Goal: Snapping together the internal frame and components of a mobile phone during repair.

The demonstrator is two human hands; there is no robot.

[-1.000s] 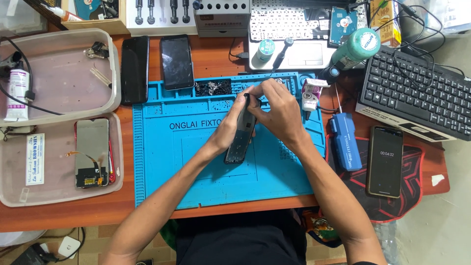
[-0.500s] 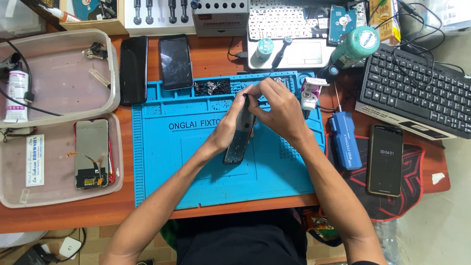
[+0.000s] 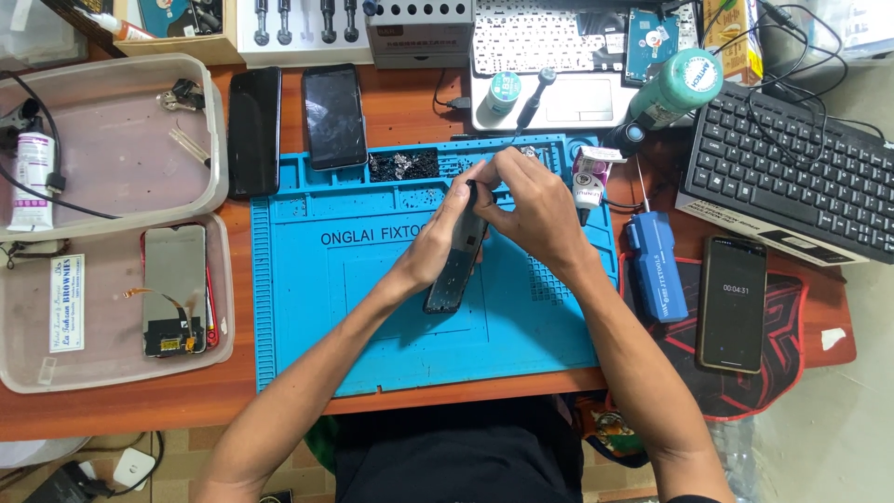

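Little moved since earlier frame: phone [image 3: 456, 261] tilted slightly, both hands kept in place.
Blue mat [image 3: 372, 326] on wooden desk [image 3: 168, 401], trays left, keyboard [image 3: 792, 177] right. Left hand [image 3: 436, 244] closed around phone, held on edge over mat; right hand [image 3: 531, 210] pinched at top end.

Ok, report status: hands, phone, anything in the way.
Left hand grips the dark phone, tilted above the blue mat. Right hand pinches its top end. Nothing blocking.
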